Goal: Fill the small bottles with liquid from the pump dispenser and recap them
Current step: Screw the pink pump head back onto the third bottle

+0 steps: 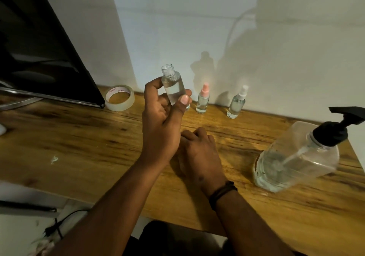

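Observation:
My left hand (162,117) holds a small clear bottle (172,83) upright above the wooden table (79,137), thumb and fingers wrapped round its body. The bottle has no cap and is partly filled with clear liquid. My right hand (197,153) lies low on the table behind the left wrist, fingers curled under; whether it holds anything is hidden. Two capped small bottles stand by the wall: one with a pink sprayer (203,99), one with a white sprayer (237,103). The large clear pump dispenser (296,157) with a black pump head stands at the right.
A roll of clear tape (119,97) lies at the back left beside a dark monitor (39,48) on its stand. The white wall runs close behind the bottles. The table's front edge is near my body, with a cable on the floor at lower left.

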Available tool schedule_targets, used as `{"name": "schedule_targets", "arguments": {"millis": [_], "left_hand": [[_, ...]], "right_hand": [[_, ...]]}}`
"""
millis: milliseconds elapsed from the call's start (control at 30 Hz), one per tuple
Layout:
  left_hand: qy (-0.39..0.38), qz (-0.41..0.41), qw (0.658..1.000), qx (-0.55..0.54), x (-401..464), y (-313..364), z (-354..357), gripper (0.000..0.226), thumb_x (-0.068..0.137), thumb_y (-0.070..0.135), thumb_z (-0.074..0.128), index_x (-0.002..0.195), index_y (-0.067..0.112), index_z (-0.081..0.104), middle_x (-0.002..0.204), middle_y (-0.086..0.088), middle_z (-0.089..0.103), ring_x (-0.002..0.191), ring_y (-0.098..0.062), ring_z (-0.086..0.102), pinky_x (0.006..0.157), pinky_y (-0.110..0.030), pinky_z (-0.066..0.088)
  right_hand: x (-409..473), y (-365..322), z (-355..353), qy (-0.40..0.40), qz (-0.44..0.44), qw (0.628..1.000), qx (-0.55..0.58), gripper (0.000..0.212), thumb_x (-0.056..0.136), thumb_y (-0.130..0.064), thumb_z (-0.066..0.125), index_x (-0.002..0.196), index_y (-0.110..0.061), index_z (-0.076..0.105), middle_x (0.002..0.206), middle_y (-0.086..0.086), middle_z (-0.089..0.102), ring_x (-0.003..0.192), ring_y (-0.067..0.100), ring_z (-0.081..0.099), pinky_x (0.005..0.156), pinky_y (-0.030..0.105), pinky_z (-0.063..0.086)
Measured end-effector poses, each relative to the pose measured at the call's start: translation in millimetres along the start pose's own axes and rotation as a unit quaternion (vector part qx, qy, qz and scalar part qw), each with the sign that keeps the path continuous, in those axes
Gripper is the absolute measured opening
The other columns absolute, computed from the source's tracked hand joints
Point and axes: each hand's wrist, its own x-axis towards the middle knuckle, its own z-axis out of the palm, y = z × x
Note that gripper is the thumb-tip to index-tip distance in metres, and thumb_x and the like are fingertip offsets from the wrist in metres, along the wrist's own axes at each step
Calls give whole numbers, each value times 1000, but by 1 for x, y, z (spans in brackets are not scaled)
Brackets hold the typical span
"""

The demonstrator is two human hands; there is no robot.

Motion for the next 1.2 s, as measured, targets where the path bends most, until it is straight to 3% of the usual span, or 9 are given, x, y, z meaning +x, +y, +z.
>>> {"name": "schedule_targets", "arguments": {"millis": [100, 267, 467, 833, 1067, 1200], "left_hand": [[-3, -2, 1000, -3, 0, 0, 1, 44, 103, 8, 62, 141, 4, 41, 113, -9, 76, 106, -24, 74, 95, -38, 59], [-3, -9, 1000, -12, 0, -1, 1, 45, 101, 9, 63, 141, 6, 42, 114, -10, 76, 108, -26, 74, 97, -42, 59], [-7, -11, 1000, -4, 0, -7, 2, 45, 98, 14, 65, 139, 11, 46, 112, -6, 77, 107, -26, 74, 95, -46, 59], [-9, -17, 1000, -5, 0, -13, 3, 44, 102, 8, 64, 142, 6, 45, 118, -5, 75, 109, -24, 74, 88, -29, 59], [7, -2, 1000, 20, -1, -9, 15, 39, 100, 7, 66, 129, 30, 53, 122, 5, 69, 106, -12, 71, 86, -25, 57], [4, -2, 1000, 14, -6, 2, 27, 40, 99, 5, 66, 129, 29, 53, 117, 9, 70, 105, -6, 71, 83, -15, 54]], "right_hand": [[-1, 3, -3, 23, 19, 1000, -2, 46, 89, -38, 35, 114, -21, 70, 111, -1, 70, 95, 27, 52, 75, 38, 40], [2, 9, -10, 22, 68, 997, 1, 41, 93, -36, 50, 129, -22, 65, 123, 0, 66, 108, 26, 49, 85, 39, 45], [3, 20, -5, 86, 82, 993, 20, 31, 94, -13, 66, 124, -19, 67, 120, 1, 65, 106, 23, 54, 81, 39, 53], [3, 25, -10, 133, 103, 983, 69, 37, 90, -5, 69, 125, -17, 66, 122, 2, 64, 108, 22, 56, 87, 36, 53], [1, 28, -13, 169, 118, 971, 118, 37, 91, -6, 68, 126, -17, 66, 119, -1, 64, 106, 20, 58, 88, 36, 54], [2, 23, -28, 235, 120, 950, 168, 29, 93, -7, 67, 120, -16, 67, 112, -2, 65, 97, 16, 61, 83, 37, 57]]}}
